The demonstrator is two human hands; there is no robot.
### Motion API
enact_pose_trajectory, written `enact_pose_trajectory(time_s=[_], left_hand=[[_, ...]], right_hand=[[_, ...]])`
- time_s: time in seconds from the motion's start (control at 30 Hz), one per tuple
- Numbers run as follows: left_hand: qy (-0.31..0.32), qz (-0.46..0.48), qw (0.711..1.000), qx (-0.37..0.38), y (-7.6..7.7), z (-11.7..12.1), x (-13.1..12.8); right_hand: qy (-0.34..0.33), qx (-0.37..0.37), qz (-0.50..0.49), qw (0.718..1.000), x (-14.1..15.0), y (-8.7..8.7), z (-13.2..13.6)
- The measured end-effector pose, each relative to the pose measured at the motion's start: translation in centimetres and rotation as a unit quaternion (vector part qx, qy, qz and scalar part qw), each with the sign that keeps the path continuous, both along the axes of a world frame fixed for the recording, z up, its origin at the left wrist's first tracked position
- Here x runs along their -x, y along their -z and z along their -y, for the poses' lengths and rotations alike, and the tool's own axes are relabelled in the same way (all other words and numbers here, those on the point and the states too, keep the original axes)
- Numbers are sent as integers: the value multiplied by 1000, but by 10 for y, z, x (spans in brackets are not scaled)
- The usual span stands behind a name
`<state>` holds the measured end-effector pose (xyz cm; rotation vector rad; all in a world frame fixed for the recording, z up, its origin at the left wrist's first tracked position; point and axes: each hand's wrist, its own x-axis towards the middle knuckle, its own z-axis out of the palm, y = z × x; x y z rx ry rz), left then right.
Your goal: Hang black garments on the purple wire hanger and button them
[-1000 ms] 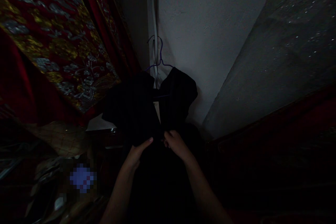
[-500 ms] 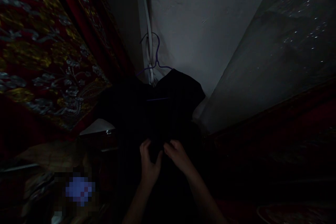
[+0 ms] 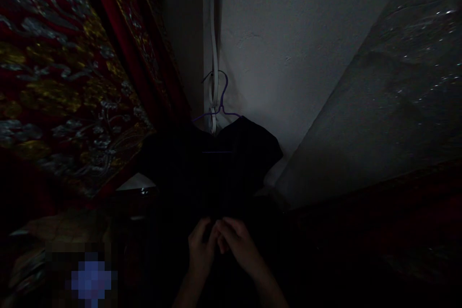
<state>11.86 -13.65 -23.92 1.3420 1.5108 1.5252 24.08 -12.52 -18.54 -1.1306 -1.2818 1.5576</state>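
Observation:
A black short-sleeved garment (image 3: 250, 151) hangs by its shoulders from a thin purple hanger (image 3: 221, 108), its neckline open in front. My left hand (image 3: 200, 243) is at the middle of the garment's front, fingers bent and thumb pressed in toward the other hand. Against it, my right hand (image 3: 240, 243) has its fingertips pinched together on the cloth, and the two hands meet at the fingertips. In the dark I cannot make out which small part of the front lies between them.
A white cable (image 3: 213, 33) runs down the wall corner to the hanger hook. On the left stands a red panel (image 3: 111, 24) with gold and silver patterning. Clear plastic sheeting (image 3: 390, 86) covers the right side. A blurred-out blue patch (image 3: 91, 279) is at lower left.
My hands have come together, with the fingertips now touching at the garment's front. The view has tilted, so hanger and garment appear lower.

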Motion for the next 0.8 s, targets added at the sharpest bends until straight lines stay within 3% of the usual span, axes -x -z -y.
enact_pose_trajectory(time_s=[0.1,0.2,0.3,0.4,0.5,0.57,0.67,0.8], left_hand=[[25,-20,999,-37,-16,3,-4],[34,-36,998,-47,-42,10,-12],[80,-38,995,-49,-71,18,-23],[121,-59,989,-54,-88,23,-35],[149,-77,985,-29,-89,32,-41],[155,-77,985,4,-83,44,-42],[144,-49,986,64,-77,73,-47],[142,-3,982,124,-90,101,-57]], right_hand=[[-7,2,-2,1000,-4,-10,1],[11,5,-14,1000,-9,-37,4],[36,-19,-46,998,-17,-84,-3],[91,-90,-101,987,-28,-143,-29],[112,-157,-149,970,-36,-196,-65],[94,-165,-175,966,-37,-220,-83],[67,-160,-199,964,-33,-235,-95],[82,-172,-203,960,-23,-226,-99]])
